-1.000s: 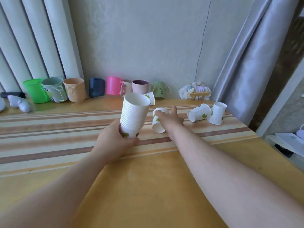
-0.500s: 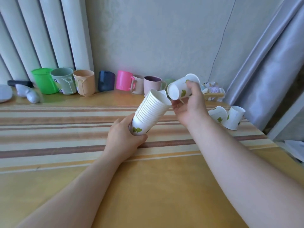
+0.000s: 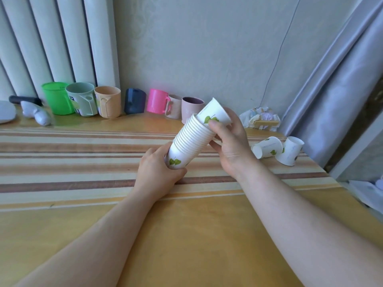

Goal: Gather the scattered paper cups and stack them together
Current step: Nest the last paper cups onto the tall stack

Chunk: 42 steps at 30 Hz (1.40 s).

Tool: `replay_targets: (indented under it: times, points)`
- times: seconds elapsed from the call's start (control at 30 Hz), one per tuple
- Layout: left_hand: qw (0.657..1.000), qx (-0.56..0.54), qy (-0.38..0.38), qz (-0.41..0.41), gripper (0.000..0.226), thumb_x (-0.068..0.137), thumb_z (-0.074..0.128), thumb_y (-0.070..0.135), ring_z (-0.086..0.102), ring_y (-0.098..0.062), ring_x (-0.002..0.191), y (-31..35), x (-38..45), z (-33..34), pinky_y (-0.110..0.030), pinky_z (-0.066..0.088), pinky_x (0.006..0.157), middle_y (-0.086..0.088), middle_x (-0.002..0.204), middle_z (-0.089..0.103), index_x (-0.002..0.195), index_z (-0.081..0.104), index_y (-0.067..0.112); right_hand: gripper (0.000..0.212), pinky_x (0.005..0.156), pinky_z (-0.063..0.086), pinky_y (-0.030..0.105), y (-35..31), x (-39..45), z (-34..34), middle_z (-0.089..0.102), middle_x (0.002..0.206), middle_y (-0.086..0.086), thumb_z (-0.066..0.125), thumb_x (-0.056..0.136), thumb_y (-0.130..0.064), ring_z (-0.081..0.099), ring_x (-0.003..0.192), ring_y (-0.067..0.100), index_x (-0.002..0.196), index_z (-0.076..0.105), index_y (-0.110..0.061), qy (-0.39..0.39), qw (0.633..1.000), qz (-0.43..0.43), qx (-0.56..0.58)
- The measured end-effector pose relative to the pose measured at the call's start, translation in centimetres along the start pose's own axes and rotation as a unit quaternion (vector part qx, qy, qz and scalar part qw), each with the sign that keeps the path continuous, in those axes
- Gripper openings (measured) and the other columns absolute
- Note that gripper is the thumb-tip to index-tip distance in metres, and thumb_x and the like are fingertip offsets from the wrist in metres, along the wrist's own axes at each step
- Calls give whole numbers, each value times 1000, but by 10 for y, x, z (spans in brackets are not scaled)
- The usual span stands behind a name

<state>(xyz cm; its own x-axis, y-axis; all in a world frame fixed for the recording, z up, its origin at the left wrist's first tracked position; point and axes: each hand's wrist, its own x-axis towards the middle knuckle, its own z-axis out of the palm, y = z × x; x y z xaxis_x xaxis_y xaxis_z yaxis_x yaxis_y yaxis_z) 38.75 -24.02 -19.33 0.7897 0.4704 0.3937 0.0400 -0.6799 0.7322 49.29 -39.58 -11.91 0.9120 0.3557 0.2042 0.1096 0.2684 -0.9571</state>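
My left hand (image 3: 156, 176) grips the base of a stack of white paper cups (image 3: 189, 142) with green leaf prints, tilted up to the right above the striped tablecloth. A single paper cup (image 3: 214, 114) sits partway in the stack's open top, held by my right hand (image 3: 230, 146). To the right, one paper cup (image 3: 267, 150) lies on its side on the cloth, and another paper cup (image 3: 291, 151) leans beside it, touching it.
A row of plastic mugs stands along the wall: green mug (image 3: 56, 98), grey-green mug (image 3: 83, 99), tan mug (image 3: 107, 104), navy mug (image 3: 134, 101), pink mug (image 3: 157, 100). A crumpled bundle (image 3: 261, 119) lies near the grey curtain (image 3: 331, 100). The table edge (image 3: 339, 183) runs along the right.
My right hand picked up a cup from the cloth, lifted it and pushed its bottom into the top of the stack. My left hand tilted the stack to the right.
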Motion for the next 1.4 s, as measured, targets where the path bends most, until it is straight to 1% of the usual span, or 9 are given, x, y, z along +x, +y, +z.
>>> replay_targets:
  times: [0.13,0.37,0.63,0.77,0.93,1.03,1.17,1.3,1.4]
  points:
    - [1000,-9,-5,-10,45,71,83,34,51,-14,98,-2,0,0,-21,38,69,12,92,62,112,66,39,55,97,52,41,7,-9,-30,71,128,-2,73,80,-51,68,112,22,133,60,-45,38,999,32,-10]
    - [1000,-9,-7,-12,47,72,84,33,53,-15,98,-1,0,2,-23,41,71,14,92,60,114,66,39,51,82,48,36,21,14,-125,64,105,2,66,92,-21,59,94,26,141,56,-32,336,906,40,-252]
    - [1000,-18,-13,-17,52,73,86,32,53,-7,98,1,1,2,-21,40,70,17,95,60,119,66,44,85,84,60,43,30,61,-149,72,116,10,49,91,-58,72,92,39,165,15,-33,297,832,162,-439]
    - [999,-23,-18,-20,55,72,87,33,54,-7,98,1,1,1,-20,40,70,17,96,59,121,66,46,76,67,59,38,25,71,-149,67,100,7,52,100,-52,61,58,28,165,26,-23,315,834,194,-410]
    - [999,-19,-22,-14,50,73,86,33,53,-6,98,2,1,0,-22,43,72,19,93,60,118,67,41,60,78,59,44,27,65,-144,69,112,7,62,91,-47,69,85,36,141,34,-31,262,840,133,-456]
    - [999,-19,-22,-14,54,72,86,35,53,-2,97,3,0,-1,-22,43,71,18,96,59,121,65,44,38,74,46,36,27,52,-123,67,108,0,68,94,-33,66,102,34,124,47,-24,242,889,45,-386]
    - [999,-23,-19,-14,51,71,86,33,54,-6,97,3,-2,0,-21,42,71,18,93,60,118,67,42,47,92,65,49,12,40,-76,70,112,-7,77,89,-30,74,112,25,127,51,-25,237,966,-9,-102]
    - [1000,-13,-15,-13,51,71,86,33,53,-9,97,2,-1,-1,-20,41,70,19,93,60,118,66,41,51,86,67,44,-21,34,-33,72,118,3,73,95,-17,77,105,27,142,53,-22,158,982,-5,104]
    - [1000,-12,-10,-14,52,70,85,35,54,-12,97,2,-1,-1,-21,41,70,19,92,59,118,66,43,22,81,66,42,-34,27,-11,75,93,0,67,97,-11,76,91,23,117,67,-20,81,987,-15,137]
